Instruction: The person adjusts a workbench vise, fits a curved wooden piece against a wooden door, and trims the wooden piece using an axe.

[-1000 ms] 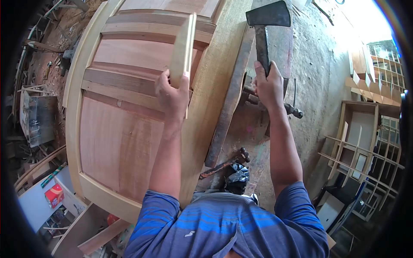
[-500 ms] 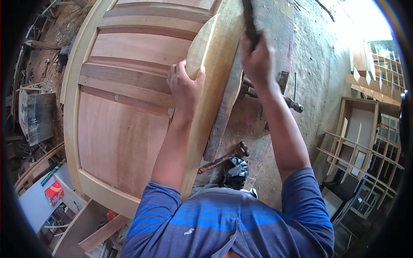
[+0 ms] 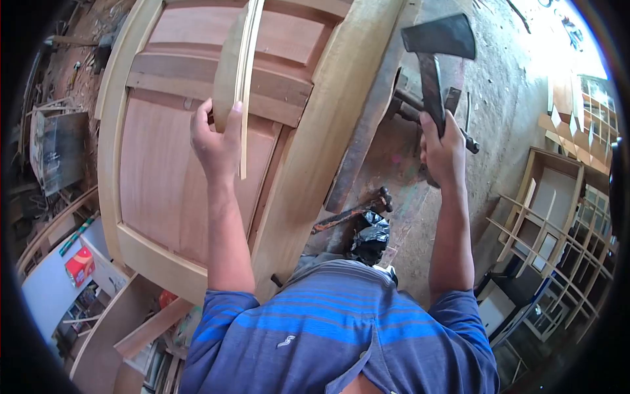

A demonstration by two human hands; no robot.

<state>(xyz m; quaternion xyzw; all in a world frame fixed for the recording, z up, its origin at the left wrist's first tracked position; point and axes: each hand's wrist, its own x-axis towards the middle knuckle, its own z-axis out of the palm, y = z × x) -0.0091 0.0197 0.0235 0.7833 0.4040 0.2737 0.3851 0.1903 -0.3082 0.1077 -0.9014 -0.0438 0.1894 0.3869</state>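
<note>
My left hand grips the lower end of a curved piece of wood and holds it over the panelled wooden door. Along that piece's right edge runs a thin pale strip, its lower end sticking out past my thumb; whether it is still attached I cannot tell. In my right hand is a hatchet, held by its handle with the dark head up, to the right of the door. My fingers are wrapped round the handle and partly hide its lower end.
A hammer and a black plastic bag lie near my body. A metal clamp sits beside the bench edge. Wooden lattice frames stand at the right; a box-like wooden cabinet is at lower left.
My left hand has lifted the curved wood off the door's edge and moved it left. My right hand has come down and right, and the blurred hatchet is now clearly visible.
</note>
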